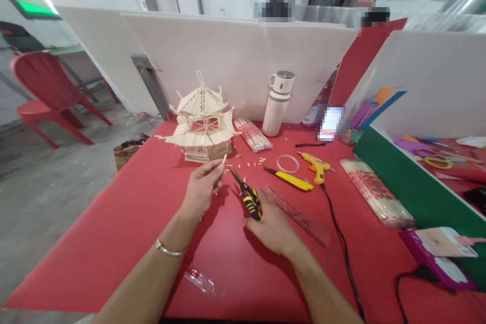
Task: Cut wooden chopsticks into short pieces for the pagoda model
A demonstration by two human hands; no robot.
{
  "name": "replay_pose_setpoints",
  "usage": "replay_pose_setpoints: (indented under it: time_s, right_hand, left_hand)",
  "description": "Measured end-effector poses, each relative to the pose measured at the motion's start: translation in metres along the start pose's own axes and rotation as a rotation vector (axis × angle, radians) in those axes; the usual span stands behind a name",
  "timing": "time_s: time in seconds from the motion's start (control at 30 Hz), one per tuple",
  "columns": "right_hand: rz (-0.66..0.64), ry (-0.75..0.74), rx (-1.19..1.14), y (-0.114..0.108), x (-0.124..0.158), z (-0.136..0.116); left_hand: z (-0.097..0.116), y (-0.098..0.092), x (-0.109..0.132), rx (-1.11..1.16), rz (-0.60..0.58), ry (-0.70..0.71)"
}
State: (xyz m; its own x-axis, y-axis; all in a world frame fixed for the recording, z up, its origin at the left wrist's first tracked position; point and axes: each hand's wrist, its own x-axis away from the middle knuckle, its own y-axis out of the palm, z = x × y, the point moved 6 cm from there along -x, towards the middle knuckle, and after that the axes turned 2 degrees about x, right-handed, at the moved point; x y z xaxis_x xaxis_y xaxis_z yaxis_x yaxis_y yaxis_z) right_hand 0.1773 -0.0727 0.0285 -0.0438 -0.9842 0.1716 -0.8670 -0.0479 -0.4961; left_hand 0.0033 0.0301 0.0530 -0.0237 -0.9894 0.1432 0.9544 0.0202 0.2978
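Observation:
My left hand (pixel 203 185) pinches a short pale wooden stick (pixel 224 160) between thumb and fingertips, its end pointing up. In my right hand (pixel 273 225) are long-nose pliers (pixel 250 204) with black and yellow handles. Their tips point toward the stick but stay apart from it. Just beyond my left hand stands a pagoda model (pixel 203 136) built of thin wooden sticks, with two tiers of roof. Several cut stick bits (pixel 261 160) lie scattered on the red table (pixel 136 212) near it. A clear ruler (pixel 299 217) lies partly behind my right hand.
A yellow utility knife (pixel 292 180), clear ring (pixel 287 163) and corded yellow glue gun (pixel 318 166) lie right of centre. Stick packs (pixel 252 134) and a white flask (pixel 277 106) stand behind. Another stick pack (pixel 377 192) borders a green divider (pixel 395 167). Plastic wrap (pixel 199 279) lies in front.

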Motion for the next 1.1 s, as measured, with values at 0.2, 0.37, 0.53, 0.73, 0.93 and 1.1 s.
replay_pose_setpoints:
  time_s: [0.2, 0.37, 0.53, 0.73, 0.93, 1.1]
  right_hand:
    - [0.09, -0.064, 0.314, 0.014, 0.007, -0.002]
    - [0.101, -0.076, 0.441, 0.019, 0.008, -0.005]
    - [0.116, -0.113, 0.536, 0.002, 0.004, -0.012]
    - [0.228, 0.142, 0.681, -0.059, -0.008, 0.018]
    - [0.101, 0.341, 0.729, -0.081, -0.012, 0.046]
    - [0.119, 0.33, 0.663, -0.08, -0.015, 0.051]
  left_hand:
    - [0.0, 0.002, 0.001, -0.004, 0.014, 0.007]
    - [-0.009, 0.013, 0.006, 0.023, -0.058, -0.066]
    - [-0.016, 0.021, 0.011, 0.047, -0.106, -0.137]
    - [-0.014, 0.02, 0.012, 0.064, -0.087, -0.118]
    - [-0.016, 0.019, 0.011, 0.071, -0.08, -0.112]
    - [-0.02, 0.02, 0.01, 0.087, -0.079, -0.127]
